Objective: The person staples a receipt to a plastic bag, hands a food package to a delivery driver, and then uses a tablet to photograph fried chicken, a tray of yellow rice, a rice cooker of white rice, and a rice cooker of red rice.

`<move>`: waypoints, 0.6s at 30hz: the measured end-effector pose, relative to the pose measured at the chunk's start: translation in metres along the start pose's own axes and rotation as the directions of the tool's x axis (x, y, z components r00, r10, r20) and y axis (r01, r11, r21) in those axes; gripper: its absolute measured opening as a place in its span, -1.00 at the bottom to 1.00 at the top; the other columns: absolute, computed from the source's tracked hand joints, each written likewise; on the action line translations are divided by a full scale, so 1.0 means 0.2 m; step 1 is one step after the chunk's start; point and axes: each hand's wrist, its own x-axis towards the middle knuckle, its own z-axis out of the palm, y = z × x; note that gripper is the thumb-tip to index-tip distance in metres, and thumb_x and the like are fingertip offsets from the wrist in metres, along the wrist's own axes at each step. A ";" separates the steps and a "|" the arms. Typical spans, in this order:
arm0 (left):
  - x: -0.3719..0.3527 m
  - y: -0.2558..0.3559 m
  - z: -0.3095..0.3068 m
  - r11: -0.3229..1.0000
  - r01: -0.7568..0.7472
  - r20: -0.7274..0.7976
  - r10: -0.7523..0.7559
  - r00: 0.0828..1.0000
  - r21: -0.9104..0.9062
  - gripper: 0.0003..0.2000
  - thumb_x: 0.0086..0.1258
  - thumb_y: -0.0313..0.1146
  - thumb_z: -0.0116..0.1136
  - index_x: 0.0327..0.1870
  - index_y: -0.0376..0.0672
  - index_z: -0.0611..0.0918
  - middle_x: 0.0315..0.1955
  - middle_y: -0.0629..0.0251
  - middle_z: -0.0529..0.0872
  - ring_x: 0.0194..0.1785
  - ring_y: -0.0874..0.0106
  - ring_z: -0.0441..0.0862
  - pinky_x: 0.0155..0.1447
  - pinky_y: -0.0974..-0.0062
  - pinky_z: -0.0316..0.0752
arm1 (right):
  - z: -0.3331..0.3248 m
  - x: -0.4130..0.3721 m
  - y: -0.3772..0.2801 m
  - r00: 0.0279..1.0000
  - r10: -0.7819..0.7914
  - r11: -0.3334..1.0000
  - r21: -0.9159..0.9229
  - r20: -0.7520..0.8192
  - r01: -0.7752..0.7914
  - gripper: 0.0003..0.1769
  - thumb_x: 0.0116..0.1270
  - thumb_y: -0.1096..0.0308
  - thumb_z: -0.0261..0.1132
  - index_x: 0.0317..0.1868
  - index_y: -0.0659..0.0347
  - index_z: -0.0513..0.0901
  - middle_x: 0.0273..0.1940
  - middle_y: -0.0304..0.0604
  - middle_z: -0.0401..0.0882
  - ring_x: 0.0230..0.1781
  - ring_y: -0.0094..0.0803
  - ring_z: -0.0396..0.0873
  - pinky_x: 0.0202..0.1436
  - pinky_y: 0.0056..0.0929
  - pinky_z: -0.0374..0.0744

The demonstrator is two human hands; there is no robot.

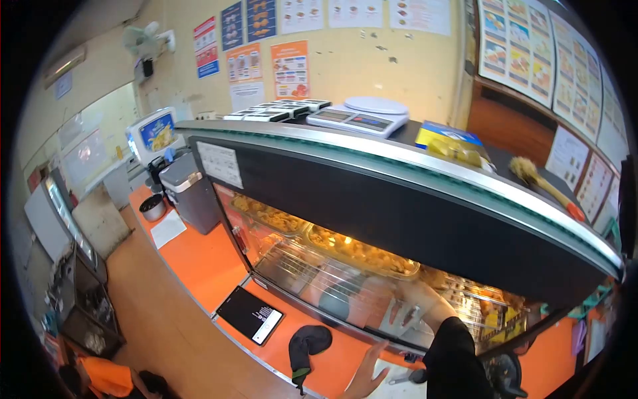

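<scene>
My right hand (420, 300), with a black sleeve (454, 362) behind it, reaches inside a lit glass food warmer (372, 199). It is beside the right end of a tray of fried food pieces (362, 251). Reflections and blur hide its fingers, so whether it holds anything does not show. At the bottom edge, my left hand (365, 378) is in front of the warmer with fingers apart and nothing in it. Left of that hand, a black cloth item (310, 349) lies on the orange counter (199, 263).
A tablet (250, 314) lies on the counter by the warmer's front corner. Kitchen scales (359, 118), a blue and yellow box (452, 141) and a brush (541, 183) rest on top. A person in orange (106, 377) is at lower left.
</scene>
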 end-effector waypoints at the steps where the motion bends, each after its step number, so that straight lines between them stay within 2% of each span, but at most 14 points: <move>1: 0.04 0.00 0.02 1.000 -0.020 0.001 0.020 1.000 -0.013 -0.40 0.19 -0.42 0.10 0.26 -0.28 0.17 0.21 -0.04 0.18 0.29 0.06 0.13 0.32 0.28 0.06 | 0.04 0.20 -0.06 1.000 0.015 1.000 0.018 -0.017 -0.015 -0.63 0.33 0.24 -0.03 0.12 0.11 0.39 0.12 0.03 0.34 0.11 -0.13 0.31 0.10 -0.22 0.31; 2: 0.08 0.00 0.05 0.999 -0.042 0.005 0.042 0.999 -0.035 -0.36 0.20 -0.38 0.11 0.30 -0.27 0.12 0.25 -0.02 0.14 0.33 0.09 0.09 0.34 0.29 0.02 | -0.01 0.55 -0.19 0.999 0.035 0.999 0.029 -0.031 -0.034 -0.63 0.34 0.24 -0.03 0.13 0.11 0.39 0.12 0.02 0.34 0.12 -0.13 0.31 0.11 -0.22 0.30; 4: 0.14 0.04 0.07 0.998 -0.059 -0.013 0.059 0.998 0.032 -0.27 0.14 -0.47 0.17 0.33 -0.20 0.06 0.27 0.07 0.13 0.34 0.18 0.08 0.31 0.33 0.11 | -0.10 0.54 -0.24 0.994 0.090 0.995 0.035 -0.056 -0.088 -0.62 0.35 0.23 -0.05 0.15 0.11 0.38 0.14 0.02 0.33 0.15 -0.14 0.29 0.14 -0.23 0.29; 6: 0.16 0.08 0.10 1.000 0.001 -0.040 -0.001 0.999 -0.007 -0.31 0.17 -0.40 0.13 0.31 -0.29 0.08 0.28 -0.02 0.10 0.36 0.12 0.02 0.37 0.29 -0.03 | -0.21 0.17 -0.23 0.982 0.158 0.987 0.026 -0.104 -0.156 -0.61 0.37 0.22 -0.06 0.17 0.10 0.37 0.16 0.01 0.32 0.17 -0.15 0.28 0.16 -0.24 0.27; 8: 0.20 0.07 0.20 0.987 -0.020 -0.148 -0.004 0.989 -0.162 -0.27 0.14 -0.40 0.15 0.32 -0.28 0.04 0.29 -0.03 0.05 0.39 0.12 -0.06 0.38 0.26 -0.07 | -0.24 -0.26 -0.33 0.962 0.221 0.975 0.002 -0.161 -0.224 -0.60 0.38 0.21 -0.07 0.19 0.10 0.36 0.17 0.00 0.31 0.19 -0.16 0.26 0.19 -0.25 0.26; 10: 0.21 0.03 0.31 0.999 -0.016 -0.306 0.002 0.952 -0.045 -0.19 0.02 -0.49 0.18 0.33 -0.27 0.01 0.28 -0.02 0.04 0.38 0.12 -0.07 0.38 0.24 -0.09 | -0.30 -0.54 -0.42 0.939 0.267 0.961 -0.014 -0.217 -0.277 -0.59 0.39 0.21 -0.09 0.21 0.10 0.35 0.19 0.00 0.30 0.21 -0.16 0.25 0.21 -0.26 0.24; 11: 0.23 0.05 0.35 0.999 -0.002 -0.354 -0.014 0.935 -0.046 -0.15 -0.05 -0.54 0.18 0.33 -0.26 -0.01 0.28 0.00 0.03 0.37 0.12 -0.06 0.39 0.24 -0.11 | -0.33 -0.66 -0.47 0.925 0.303 0.947 -0.033 -0.230 -0.319 -0.59 0.39 0.21 -0.09 0.21 0.10 0.35 0.19 0.00 0.30 0.21 -0.16 0.25 0.21 -0.26 0.24; 12: 0.25 0.09 0.39 0.999 0.013 -0.403 -0.030 0.915 -0.046 -0.10 -0.13 -0.59 0.17 0.34 -0.26 -0.02 0.27 0.02 0.03 0.36 0.12 -0.05 0.39 0.25 -0.12 | -0.33 -0.80 -0.55 0.832 0.509 0.853 0.258 -0.219 -0.454 -0.57 0.39 0.20 -0.07 0.21 0.13 0.33 0.21 -0.06 0.29 0.22 -0.22 0.24 0.23 -0.29 0.23; 13: 0.26 0.13 0.41 0.997 0.034 -0.417 -0.059 0.907 -0.067 -0.08 -0.18 -0.61 0.16 0.34 -0.24 -0.03 0.27 0.03 0.02 0.35 0.12 -0.03 0.40 0.26 -0.13 | -0.33 -0.94 -0.64 0.714 0.683 0.668 0.526 -0.154 -0.526 -0.55 0.38 0.20 -0.05 0.22 0.17 0.31 0.23 -0.11 0.27 0.23 -0.28 0.24 0.24 -0.32 0.21; 14: 0.27 0.18 0.43 0.995 0.058 -0.431 -0.088 0.898 -0.083 -0.05 -0.23 -0.63 0.14 0.34 -0.23 -0.03 0.26 0.05 0.01 0.35 0.12 -0.02 0.40 0.27 -0.14 | -0.34 -1.03 -0.70 0.585 0.810 0.413 0.748 -0.041 -0.519 -0.53 0.37 0.20 -0.04 0.23 0.21 0.30 0.25 -0.17 0.26 0.25 -0.33 0.23 0.26 -0.35 0.19; 15: 0.26 0.19 0.46 0.995 0.062 -0.398 -0.091 0.913 -0.084 -0.05 -0.23 -0.63 0.14 0.34 -0.23 -0.03 0.26 0.05 0.01 0.35 0.12 -0.02 0.40 0.27 -0.14 | -0.35 -1.03 -0.69 0.557 0.829 0.401 0.751 -0.054 -0.524 -0.53 0.37 0.20 -0.04 0.23 0.21 0.30 0.25 -0.17 0.26 0.25 -0.33 0.23 0.26 -0.35 0.19; 18: 0.24 0.26 0.58 0.996 0.016 -0.376 -0.046 0.926 -0.082 -0.07 -0.19 -0.63 0.11 0.35 -0.19 -0.03 0.26 0.06 0.01 0.34 0.13 -0.03 0.39 0.29 -0.14 | -0.44 -1.00 -0.69 0.314 0.946 0.206 0.895 -0.079 -0.396 -0.49 0.36 0.12 -0.03 0.24 0.22 0.28 0.25 -0.17 0.26 0.23 -0.37 0.24 0.26 -0.40 0.19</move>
